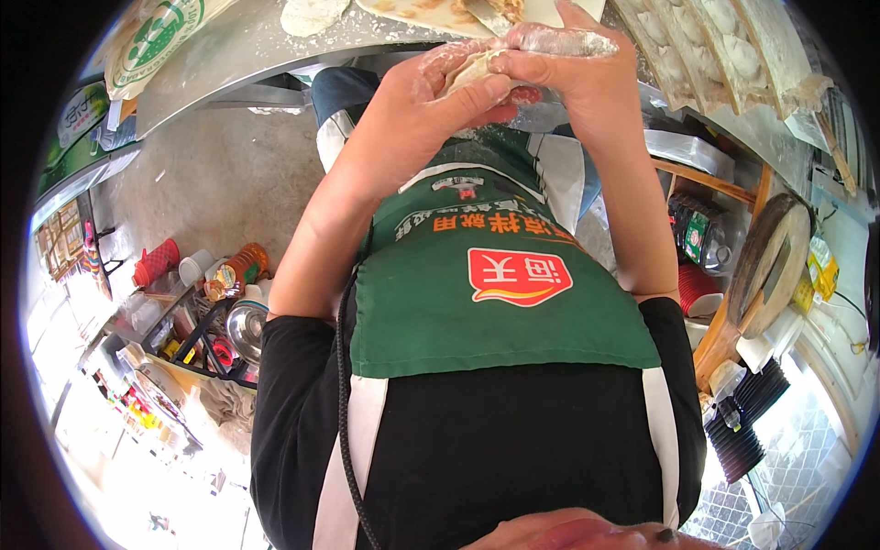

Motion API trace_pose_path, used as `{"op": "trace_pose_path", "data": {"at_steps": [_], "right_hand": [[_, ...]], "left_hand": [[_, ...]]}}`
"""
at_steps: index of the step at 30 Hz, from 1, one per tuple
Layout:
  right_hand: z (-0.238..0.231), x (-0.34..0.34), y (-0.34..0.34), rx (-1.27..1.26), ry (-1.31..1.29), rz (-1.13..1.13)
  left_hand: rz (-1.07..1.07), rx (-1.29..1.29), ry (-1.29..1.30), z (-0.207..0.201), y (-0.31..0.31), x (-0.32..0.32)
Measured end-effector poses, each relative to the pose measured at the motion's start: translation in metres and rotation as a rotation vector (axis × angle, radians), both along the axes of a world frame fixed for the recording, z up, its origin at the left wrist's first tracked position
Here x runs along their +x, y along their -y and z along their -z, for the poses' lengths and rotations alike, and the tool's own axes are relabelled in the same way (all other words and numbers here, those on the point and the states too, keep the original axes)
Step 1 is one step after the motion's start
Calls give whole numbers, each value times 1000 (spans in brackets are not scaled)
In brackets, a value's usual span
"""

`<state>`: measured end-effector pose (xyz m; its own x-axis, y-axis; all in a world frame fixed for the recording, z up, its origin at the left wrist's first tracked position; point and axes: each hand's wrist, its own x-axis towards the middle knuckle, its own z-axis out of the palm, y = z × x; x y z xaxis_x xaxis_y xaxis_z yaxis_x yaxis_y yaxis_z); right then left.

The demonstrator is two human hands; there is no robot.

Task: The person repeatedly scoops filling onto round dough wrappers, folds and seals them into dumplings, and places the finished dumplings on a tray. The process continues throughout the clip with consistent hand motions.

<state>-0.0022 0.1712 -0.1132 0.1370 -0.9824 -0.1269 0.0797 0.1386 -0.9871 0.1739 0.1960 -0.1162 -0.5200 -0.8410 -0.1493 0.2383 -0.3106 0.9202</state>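
When followed from near to far, first a black shirt [513,440] under a green apron [412,321] with white straps, a dark cord [345,394] hanging down along its left side. To the left, crowded together beside the grey floor [215,183], a steel bowl [246,330], an orange bottle [246,264], a white tub [194,266] and a red container [156,262]. To the right, a red ribbed vessel [700,291] and, just beyond, a large round wooden board [777,261] set on edge. Farther on, across the near edge of a metal worktop [234,78], both bare forearms, partly blocking the view of that edge.

Between the two hands, at the worktop's near edge, a soft, pale, floury piece of dough [470,71], apparently folded, largely covered by fingers; impossible to tell whether filled. Left hand [449,92] curled around the dough, thumb along the near side; right hand [573,64] half closed, thumb and fingers pinching the right end, flour on the skin.

Beyond, on the worktop: at far left, a printed bag [151,46], contents hidden; then a flat dough round [313,15]; at centre, a white tray or board [458,27] with brownish filling [507,8]; at far right, a slatted tray [777,69] with pale dumplings [741,55] in rows.
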Motion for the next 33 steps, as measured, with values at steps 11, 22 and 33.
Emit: {"op": "trace_pose_path", "data": {"at_steps": [11, 22, 33], "right_hand": [[-7, -7, 0, 152, 167, -90], [0, 4, -9, 99, 423, 39], [16, -14, -2, 181, 267, 102]], "left_hand": [[-12, -9, -293, -13, -2, -3], [-162, -341, 201, -3, -3, -15], [-395, -84, 9, 13, 3, -13]]}}
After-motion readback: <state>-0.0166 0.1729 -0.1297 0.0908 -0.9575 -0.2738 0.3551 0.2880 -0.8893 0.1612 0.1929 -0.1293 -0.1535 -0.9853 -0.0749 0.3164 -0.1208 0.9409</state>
